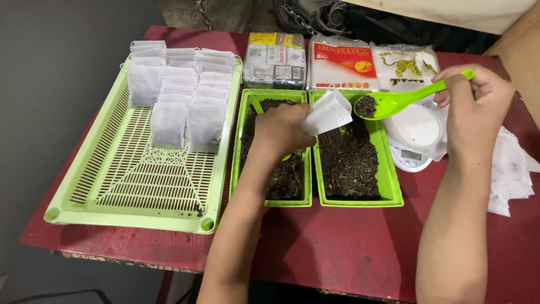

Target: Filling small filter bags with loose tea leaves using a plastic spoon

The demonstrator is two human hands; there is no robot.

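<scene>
Holding a white sachet (326, 112) open in the left hand (281, 130), right hand (475, 107) pinching a green spoon (394, 102) of probably tea; level tipping avoids spills.

1. A red table (349, 253) with a worn front edge fills the view.
2. A dark grey wall (50, 67) stands to the left.
3. A chain (295, 17) hangs behind the table.
4. Light falls evenly from above.
</scene>
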